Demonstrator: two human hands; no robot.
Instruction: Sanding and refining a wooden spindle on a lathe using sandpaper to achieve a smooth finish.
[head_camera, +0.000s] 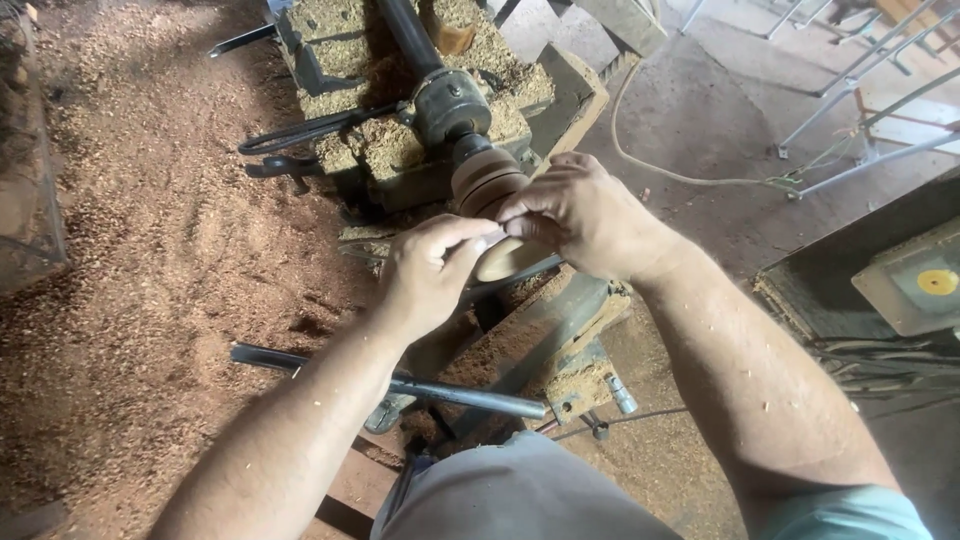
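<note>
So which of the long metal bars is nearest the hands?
The grey steel rod lying just below the left hand, under the forearm. The dark curved handles sit farther up, by the sawdust-covered lathe.

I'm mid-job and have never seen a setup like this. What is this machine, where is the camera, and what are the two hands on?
The one picture comes from a camera on the person's head, looking down past both forearms. The machine is a wood lathe: a dark spindle runs toward the person and ends in a brown wooden chuck. Both bare hands meet at a pale round wooden disc at the chuck's end. The left hand pinches its near edge; the right hand covers it from above. Sawdust covers the floor and lathe bed. A long metal bar lies across the bed below the hands. Whether the lathe is turning cannot be told.
</note>
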